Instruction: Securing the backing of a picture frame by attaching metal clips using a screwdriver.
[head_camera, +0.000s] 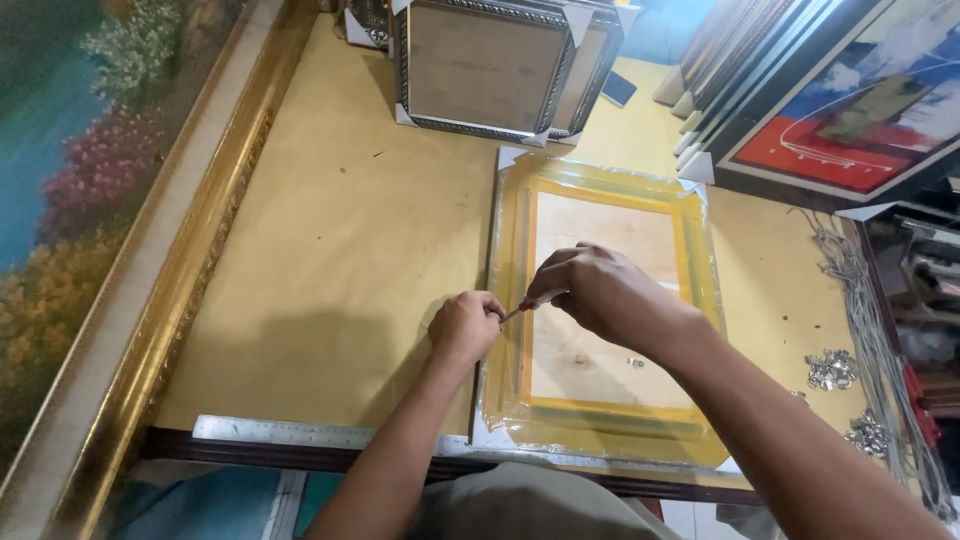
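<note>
Yellowish board covers the counter (330, 250), which runs from the near edge to the far stacks of frames. Along the left side leans a large landscape painting (70, 180) in an ornate gold frame (190, 250), its flowers and foliage showing at the far left. At the near edge lies a long metal ruler (290, 432), flat on the counter.

Right of the bare middle, the left hand (465, 325) is curled into a loose fist at the left rail of a yellow picture frame (520, 300) — the frame lies face down, wrapped in clear plastic with white card corner guards, its pale wooden backing board (600, 240) showing. The left grip is closed down near the tip of a small red-handled screwdriver (517, 309); whether it pinches anything small there I cannot tell.

The right hand (590, 290) reaches across the backing board and its grip is closed around the screwdriver's handle, the tool slanting down to the left rail between the two hands. A couple of small metal pieces (635, 362) lie on the backing near the right forearm.

Farther back stand silver-edged frames (480, 70) — stacked, backs showing. At the far right lean a red and blue painting (850, 120), with a heap of small metal hangers (832, 370) and bundled grey cords (870, 320) on the counter near it.
</note>
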